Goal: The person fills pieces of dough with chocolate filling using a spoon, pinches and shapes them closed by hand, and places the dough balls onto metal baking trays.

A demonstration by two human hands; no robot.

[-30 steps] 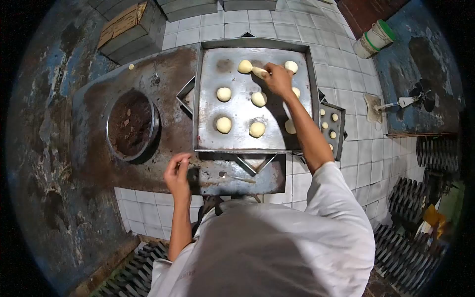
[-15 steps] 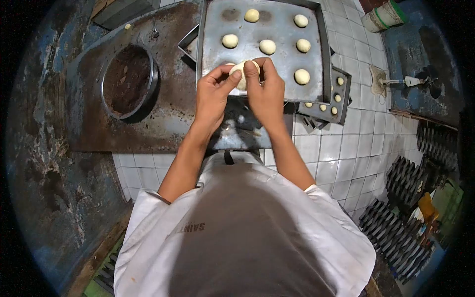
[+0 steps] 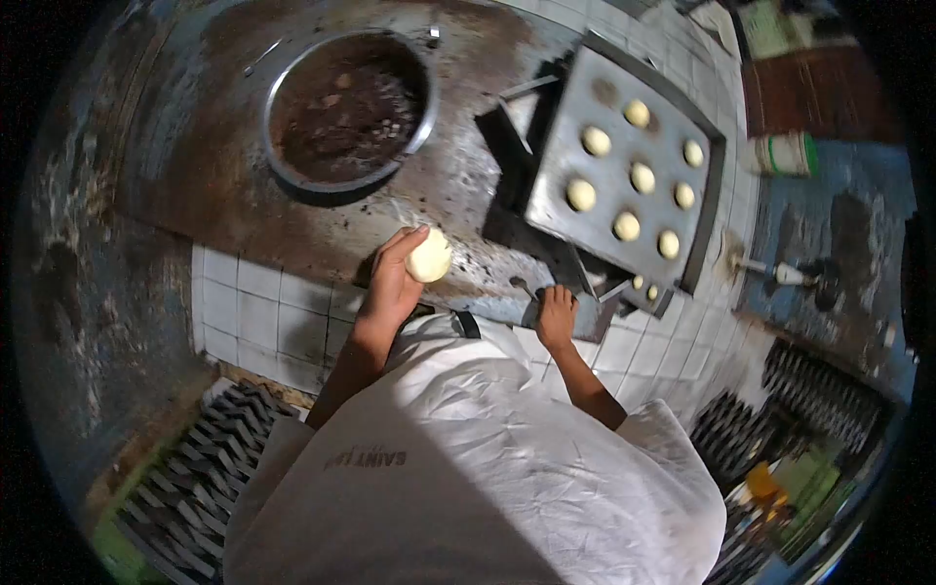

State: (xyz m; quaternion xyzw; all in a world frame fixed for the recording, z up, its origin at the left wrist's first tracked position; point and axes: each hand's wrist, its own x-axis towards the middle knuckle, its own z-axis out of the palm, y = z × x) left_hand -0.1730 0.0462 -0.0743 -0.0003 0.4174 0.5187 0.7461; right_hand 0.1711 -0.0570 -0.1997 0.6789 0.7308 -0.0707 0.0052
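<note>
At the surface's [image 3: 224, 185] near edge, the right hand's [image 3: 557, 314] fingers curl beside a spoon-like tool [image 3: 528, 290]; their grip I cannot tell. The left hand [image 3: 390, 288] holds flattened dough [image 3: 431, 257], best supported loosely and level. A bowl [image 3: 425, 132] sits far left, a tray [image 3: 609, 97] far right.

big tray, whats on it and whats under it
Eight dough balls sit on the big tray. Poking out beneath are metal edges and, by the near corner, two small dough balls. Whatever lies under its middle is covered.
</note>
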